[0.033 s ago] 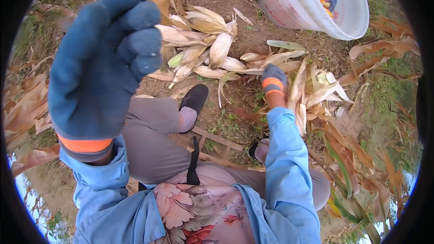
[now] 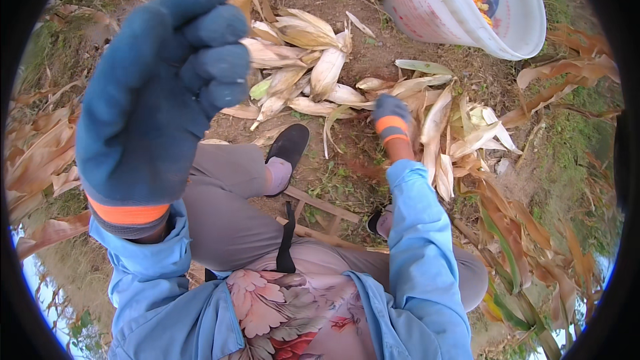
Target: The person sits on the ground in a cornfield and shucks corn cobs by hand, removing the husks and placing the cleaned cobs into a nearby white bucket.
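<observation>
Corn husks (image 2: 327, 70) litter brown soil (image 2: 367, 59) outdoors; left hand (image 2: 157, 103) curled, right hand (image 2: 392, 117) near them, both grips unclear.

Bucket (image 2: 427, 10): between 1 and 2 o'clock, corn (image 2: 481, 7) inside.
Husk heap (image 2: 327, 73): 12 o'clock, on soil (image 2: 363, 7).
Second husk heap (image 2: 437, 120): between 2 and 3 o'clock.
Right hand (image 2: 391, 117): 2 o'clock, at the second heap's 9 o'clock edge.
Left hand (image 2: 160, 93): 10 o'clock.
Wooden frame (image 2: 327, 207): 6 o'clock, near centre.
</observation>
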`<act>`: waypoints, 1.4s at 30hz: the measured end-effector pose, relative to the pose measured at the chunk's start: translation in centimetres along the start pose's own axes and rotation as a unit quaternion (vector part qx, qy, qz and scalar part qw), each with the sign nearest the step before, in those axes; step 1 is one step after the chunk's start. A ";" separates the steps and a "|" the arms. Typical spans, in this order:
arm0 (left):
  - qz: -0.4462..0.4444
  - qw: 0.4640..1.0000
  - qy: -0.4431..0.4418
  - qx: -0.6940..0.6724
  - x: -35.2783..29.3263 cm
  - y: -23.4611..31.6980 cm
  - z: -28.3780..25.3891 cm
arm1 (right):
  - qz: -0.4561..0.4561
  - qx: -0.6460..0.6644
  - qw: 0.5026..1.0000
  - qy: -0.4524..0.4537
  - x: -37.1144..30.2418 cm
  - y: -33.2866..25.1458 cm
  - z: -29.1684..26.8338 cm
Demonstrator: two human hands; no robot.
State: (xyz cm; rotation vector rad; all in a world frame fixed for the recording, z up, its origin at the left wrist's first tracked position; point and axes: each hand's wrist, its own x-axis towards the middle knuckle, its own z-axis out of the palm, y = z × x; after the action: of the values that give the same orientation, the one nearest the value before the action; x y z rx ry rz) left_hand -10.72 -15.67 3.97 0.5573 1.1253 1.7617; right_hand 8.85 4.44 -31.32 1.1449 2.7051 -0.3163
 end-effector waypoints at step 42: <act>-0.055 0.991 0.070 0.104 1.6 -2.3 0.6 | -0.050 0.412 0.903 0.113 -6.7 -8.1 0.8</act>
State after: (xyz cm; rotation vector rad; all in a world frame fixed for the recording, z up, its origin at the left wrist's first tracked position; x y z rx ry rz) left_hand -9.92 -13.64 2.06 0.4914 1.4217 1.6190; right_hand 7.64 -5.85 -29.36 1.2604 2.8880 -1.5448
